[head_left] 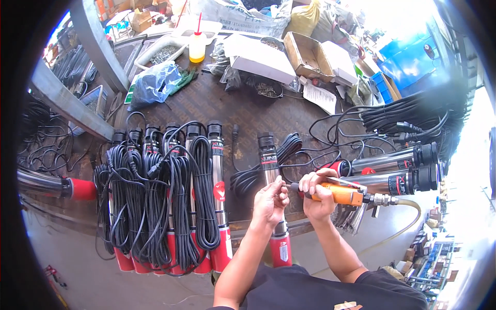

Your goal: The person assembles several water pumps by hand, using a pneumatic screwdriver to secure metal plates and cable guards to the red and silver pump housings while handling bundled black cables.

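Note:
My right hand is wrapped round an orange air screwdriver, whose dark nose points left. A pale air hose runs from its metal fitting. Close to that nose, my left hand is closed in a pinch, and what it holds, if anything, is too small to make out. Beneath the left hand lies a steel submersible pump with a black top and a red lower end; the hand covers part of its middle. A coiled black cable rests beside it.
Several pumps with bundled black cables lie side by side at left. Two more pumps lie at right, near a large cable pile. Along the back stand a yellow-liquid bottle, a blue plastic bag and an open cardboard box.

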`<state>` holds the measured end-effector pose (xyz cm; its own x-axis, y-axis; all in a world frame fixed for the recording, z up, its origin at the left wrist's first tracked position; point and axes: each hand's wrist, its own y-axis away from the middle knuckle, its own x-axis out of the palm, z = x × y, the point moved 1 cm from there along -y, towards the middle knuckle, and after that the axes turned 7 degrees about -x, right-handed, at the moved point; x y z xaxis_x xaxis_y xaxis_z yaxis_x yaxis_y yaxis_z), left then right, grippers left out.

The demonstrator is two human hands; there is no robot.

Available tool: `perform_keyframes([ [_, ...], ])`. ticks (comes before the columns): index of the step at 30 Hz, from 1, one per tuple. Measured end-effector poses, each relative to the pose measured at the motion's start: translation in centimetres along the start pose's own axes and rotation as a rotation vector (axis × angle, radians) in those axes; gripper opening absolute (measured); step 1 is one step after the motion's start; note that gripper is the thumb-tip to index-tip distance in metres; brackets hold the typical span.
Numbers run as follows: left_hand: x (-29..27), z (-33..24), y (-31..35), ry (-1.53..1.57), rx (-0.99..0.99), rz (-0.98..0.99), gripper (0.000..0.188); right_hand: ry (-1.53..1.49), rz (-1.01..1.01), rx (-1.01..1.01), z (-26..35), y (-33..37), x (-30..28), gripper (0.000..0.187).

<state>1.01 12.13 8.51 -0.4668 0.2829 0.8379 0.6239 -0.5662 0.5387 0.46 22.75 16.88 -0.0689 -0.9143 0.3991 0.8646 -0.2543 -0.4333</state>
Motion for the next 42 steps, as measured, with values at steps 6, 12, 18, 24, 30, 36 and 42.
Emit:
perform_keyframes([
  [6,0.6,-0.5,-2.3,0.109,-0.069,-0.095,0.019,0.007,0.047,-0.006,-2.0,-0.7,-0.7,0.03],
  [12,1.2,-2.8,-7.7,0.084,-0.075,-0.131,0.026,0.065,0.136,-0.003,-6.2,-3.0,-2.3,0.029],
  [18,3.1,-3.3,-9.5,0.229,-0.017,-0.148,0.02,0.111,0.071,-0.005,-9.0,-4.7,-3.7,0.025],
  [24,1.6,-3.3,-10.8,0.443,-0.045,-0.01,0.014,0.181,0.058,0.033,-10.7,-4.9,-4.6,0.026],
  [30,1.2,-3.0,-11.1,0.519,-0.044,0.011,0.013,0.208,0.11,0.093,-11.1,-5.4,-5.2,0.026],
  [36,1.0,-2.1,-11.4,0.547,0.024,0.1,0.013,0.313,0.407,0.3,-9.3,-7.1,-3.7,0.019],
  [42,1.3,-2.2,-10.7,0.303,0.067,-0.048,0.015,0.484,-0.055,0.203,-12.2,-8.1,-2.7,0.02],
])
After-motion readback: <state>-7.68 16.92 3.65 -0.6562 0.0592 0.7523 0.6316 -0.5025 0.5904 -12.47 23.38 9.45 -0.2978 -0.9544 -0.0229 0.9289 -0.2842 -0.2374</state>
